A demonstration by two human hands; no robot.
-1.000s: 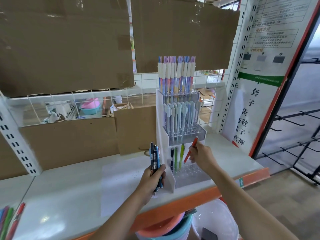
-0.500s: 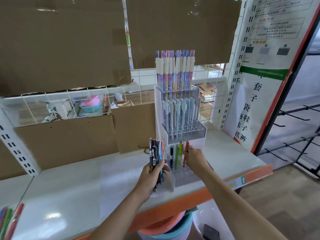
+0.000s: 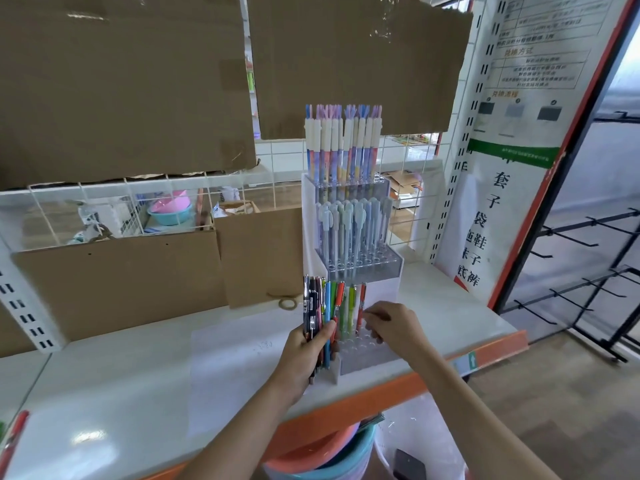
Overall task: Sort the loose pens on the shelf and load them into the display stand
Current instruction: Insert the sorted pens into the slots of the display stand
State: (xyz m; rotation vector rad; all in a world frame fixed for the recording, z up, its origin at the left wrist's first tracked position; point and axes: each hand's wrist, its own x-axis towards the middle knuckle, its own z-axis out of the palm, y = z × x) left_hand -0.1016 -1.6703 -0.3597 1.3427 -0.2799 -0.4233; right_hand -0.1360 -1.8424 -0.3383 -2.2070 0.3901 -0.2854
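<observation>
**Loading the bottom tier of the pen stand**

Left hand (image 3: 304, 348) clamps a bundle of loose pens (image 3: 320, 317) upright beside the display stand (image 3: 349, 258) (near the shelf's (image 3: 121, 393) front edge), ready for picking. Right hand (image 3: 391, 327), fingers curled at the seated orange pen (image 3: 361, 306), apparently releasing it.

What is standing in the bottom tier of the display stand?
A green pen and an orange pen stand at its back; other holes look empty. The left hand's bundle covers the left end.
</observation>
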